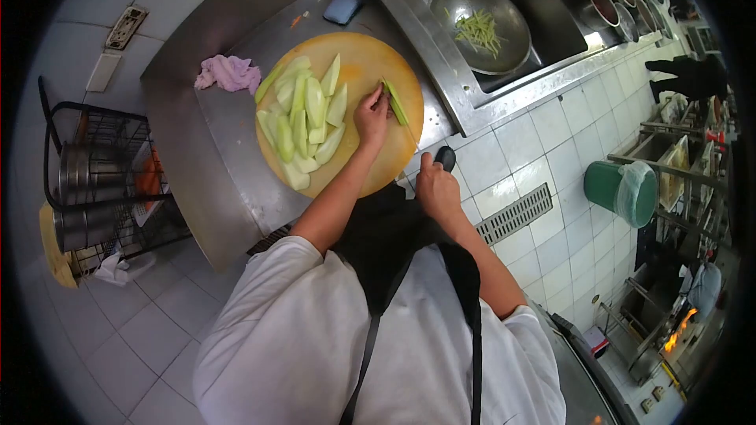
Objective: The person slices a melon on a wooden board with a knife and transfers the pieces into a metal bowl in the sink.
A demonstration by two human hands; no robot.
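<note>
On the round wooden cutting board (359,59), my left hand (372,116) has its fingers curled down against a slim green vegetable strip (395,102). My right hand (438,193) is closed at the board's near right edge, around what looks like a knife; its dark rounded handle end (446,158) shows beside the fingers. The blade is thin and hard to make out near the strip. Left of my left hand, several peeled, pale green vegetable wedges (315,102) lie heaped on the board.
A metal bowl (513,27) with cut green strips stands in the sink at the upper right. A blue sponge (342,8) and a pink cloth (227,73) lie on the steel counter (220,157). A wire rack (118,181) with pots stands left; a green bin (610,193) is right.
</note>
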